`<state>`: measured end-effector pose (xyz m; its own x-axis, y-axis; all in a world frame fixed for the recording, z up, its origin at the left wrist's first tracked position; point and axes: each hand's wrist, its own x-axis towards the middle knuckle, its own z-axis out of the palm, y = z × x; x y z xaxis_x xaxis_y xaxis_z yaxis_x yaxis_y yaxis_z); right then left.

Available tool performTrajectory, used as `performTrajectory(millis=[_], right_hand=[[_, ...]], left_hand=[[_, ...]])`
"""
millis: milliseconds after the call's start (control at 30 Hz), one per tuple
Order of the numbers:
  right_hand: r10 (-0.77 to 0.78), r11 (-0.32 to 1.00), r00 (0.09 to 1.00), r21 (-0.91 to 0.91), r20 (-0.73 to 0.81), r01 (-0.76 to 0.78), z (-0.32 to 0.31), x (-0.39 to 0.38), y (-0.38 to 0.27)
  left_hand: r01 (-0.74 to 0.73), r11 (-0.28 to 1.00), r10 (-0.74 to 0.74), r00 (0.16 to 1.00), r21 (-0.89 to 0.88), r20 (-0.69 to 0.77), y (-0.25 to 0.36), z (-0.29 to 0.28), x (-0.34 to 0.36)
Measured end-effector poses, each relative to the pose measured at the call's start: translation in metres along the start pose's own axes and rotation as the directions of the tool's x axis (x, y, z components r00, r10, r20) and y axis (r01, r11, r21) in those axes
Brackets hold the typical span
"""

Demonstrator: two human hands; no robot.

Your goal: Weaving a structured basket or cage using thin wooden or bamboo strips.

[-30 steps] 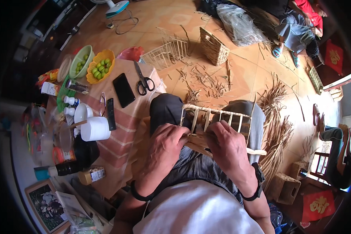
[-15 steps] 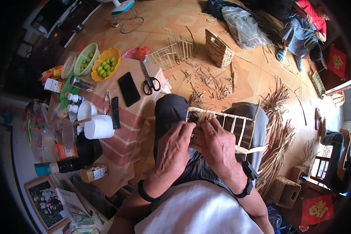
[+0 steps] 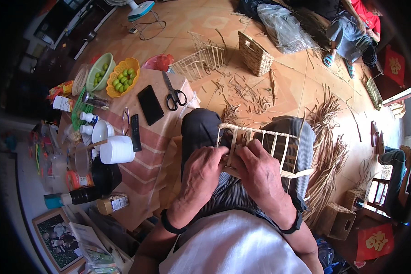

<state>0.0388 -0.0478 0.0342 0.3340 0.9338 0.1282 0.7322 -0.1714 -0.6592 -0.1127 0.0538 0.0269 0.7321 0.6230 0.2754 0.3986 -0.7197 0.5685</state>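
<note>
left hand (image 3: 203, 171), right hand (image 3: 256, 165): pinching slatted frame (image 3: 262, 131) | scissors (image 3: 170, 86): beside black phone (image 3: 150, 105), on table (image 3: 141, 178)

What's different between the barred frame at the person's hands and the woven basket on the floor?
The frame shows open gaps between thin bars, while the basket has sides covered in dense weave.
The frame is paler; the basket is browner.
The frame sits at the fingers of the left hand and right hand; the basket stands on the floor, untouched.
Both are in tan tones.
</note>
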Motion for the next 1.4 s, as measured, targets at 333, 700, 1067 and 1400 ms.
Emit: performTrajectory(millis=[333,700,1067,1400], right_hand=[[-0.113,0.975,0.993,-0.188,0.041,0.119,-0.019,-0.033,0.007],[-0.278,0.957,0.958,-0.066,0.064,0.282,-0.023,-0.007,0.026],[-0.183,0.981,0.981,-0.06,0.071,0.187,-0.023,-0.025,0.029],[-0.208,0.965,0.964,-0.127,0.166,0.23,-0.033,-0.061,0.005]], left_hand=[[0.017,0.99,0.008,0.983,-0.137,0.183,-0.004,-0.013,-0.009],[-0.149,0.987,0.132,0.963,0.055,0.235,-0.003,-0.01,-0.002],[0.067,0.979,-0.006,0.953,-0.194,0.302,-0.004,-0.016,0.011],[0.13,0.943,0.042,0.867,-0.306,0.497,-0.021,-0.023,0.031]])
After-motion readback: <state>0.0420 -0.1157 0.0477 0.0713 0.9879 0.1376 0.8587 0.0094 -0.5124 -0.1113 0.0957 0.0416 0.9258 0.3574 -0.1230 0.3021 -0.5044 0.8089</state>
